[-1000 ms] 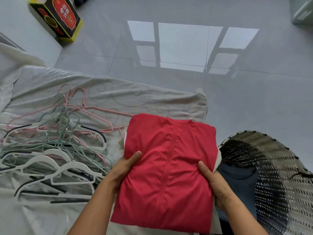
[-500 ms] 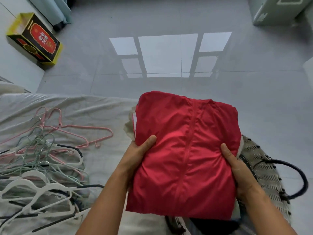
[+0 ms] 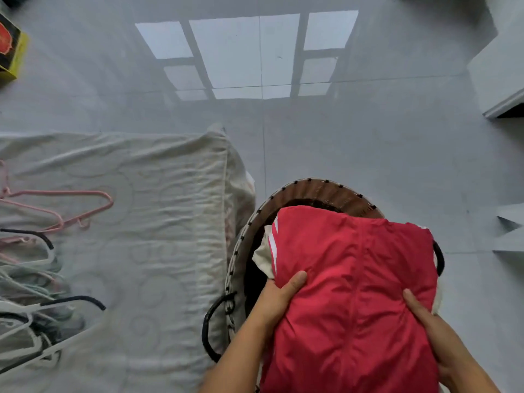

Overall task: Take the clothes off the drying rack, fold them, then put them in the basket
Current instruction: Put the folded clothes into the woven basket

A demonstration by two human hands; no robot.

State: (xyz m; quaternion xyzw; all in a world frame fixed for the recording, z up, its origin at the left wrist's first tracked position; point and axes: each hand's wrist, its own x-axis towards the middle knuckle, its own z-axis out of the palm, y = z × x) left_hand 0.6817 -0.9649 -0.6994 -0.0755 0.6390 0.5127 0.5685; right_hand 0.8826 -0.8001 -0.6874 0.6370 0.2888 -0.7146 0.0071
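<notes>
Red folded garment (image 3: pixel 354 293), white cloth showing at its left edge: held over the mouth of the woven basket (image 3: pixel 320 188), covering most of it. Left hand (image 3: pixel 278 299) grips its left edge and right hand (image 3: pixel 425 316) its right edge, thumbs on top. Pink hanger (image 3: pixel 61 192), among others: left edge of the pale sheet (image 3: pixel 158 222).

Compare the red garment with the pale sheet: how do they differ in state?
The red garment is folded into a compact bundle; the pale sheet lies spread out and wrinkled. The red garment is gripped by the left hand and right hand above the basket; the sheet carries hangers. Both are fabric.
</notes>
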